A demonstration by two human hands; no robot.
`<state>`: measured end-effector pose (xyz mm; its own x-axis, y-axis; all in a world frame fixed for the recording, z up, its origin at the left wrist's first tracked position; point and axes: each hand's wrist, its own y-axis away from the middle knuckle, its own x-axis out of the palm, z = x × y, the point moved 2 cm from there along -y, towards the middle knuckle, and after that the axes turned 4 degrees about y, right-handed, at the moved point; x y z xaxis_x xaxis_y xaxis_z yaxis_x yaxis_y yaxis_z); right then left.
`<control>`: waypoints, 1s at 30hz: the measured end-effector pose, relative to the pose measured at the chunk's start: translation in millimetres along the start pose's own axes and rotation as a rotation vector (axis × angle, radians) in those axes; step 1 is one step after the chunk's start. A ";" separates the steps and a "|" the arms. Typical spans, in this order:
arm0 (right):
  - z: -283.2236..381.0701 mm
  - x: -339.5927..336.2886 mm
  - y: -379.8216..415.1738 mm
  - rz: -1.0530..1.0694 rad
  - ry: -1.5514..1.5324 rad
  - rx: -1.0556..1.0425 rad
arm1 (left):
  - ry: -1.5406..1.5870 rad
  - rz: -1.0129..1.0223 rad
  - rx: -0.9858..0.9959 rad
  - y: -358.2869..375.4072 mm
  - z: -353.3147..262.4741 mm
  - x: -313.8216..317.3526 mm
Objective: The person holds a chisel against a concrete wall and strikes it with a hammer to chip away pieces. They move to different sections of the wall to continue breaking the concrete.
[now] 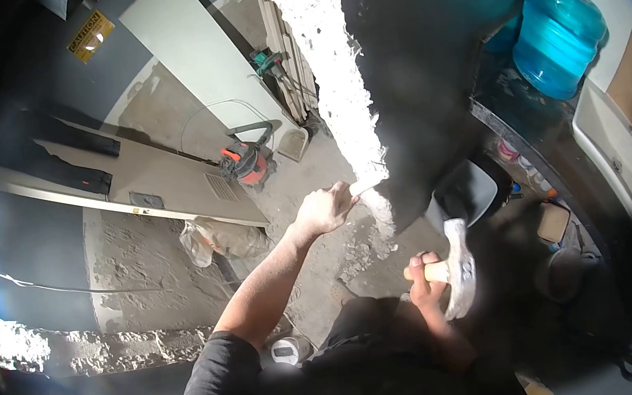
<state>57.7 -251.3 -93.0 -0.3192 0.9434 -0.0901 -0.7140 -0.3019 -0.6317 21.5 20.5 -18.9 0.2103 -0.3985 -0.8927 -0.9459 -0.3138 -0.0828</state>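
The left hand (326, 211) is curled around a pale bar (369, 182) at the rough wall edge (371, 131) just beyond, while the right hand (425, 279) grips a hammer (461, 270) near its head.

the hammer (462, 273) has a light wood handle and a dusty grey metal head. one end of the head is blunt and the other end bends. it is in the right hand (422, 279), held by the handle, apart from the wall edge (340, 76). a short pale bar (368, 183) is in the left hand (325, 210), tilted, with its far end at the wall edge. the wall edge is long, white, rough and bumpy.
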 end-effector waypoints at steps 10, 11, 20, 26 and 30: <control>-20.6 58.3 -32.9 -0.088 0.289 0.029 | -0.146 0.023 -0.140 -12.3 -1.5 8.0; -28.9 58.8 -18.5 -0.031 0.271 0.076 | -0.139 0.057 -0.187 -11.9 -4.9 5.9; -49.1 58.2 -0.6 0.001 0.234 0.181 | -0.185 0.061 -0.286 -14.0 -10.9 6.6; 11.8 34.5 -38.5 -0.147 -0.492 -0.052 | -0.149 0.054 -0.335 -12.9 -16.4 7.5; -47.8 68.9 4.3 0.039 0.124 0.237 | -0.158 0.033 -0.323 -13.0 -13.9 11.0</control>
<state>62.4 -181.0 -138.8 -0.2812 0.9356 -0.2136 -0.8333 -0.3484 -0.4291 39.5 8.2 -21.5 0.1164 -0.2828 -0.9521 -0.8195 -0.5690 0.0688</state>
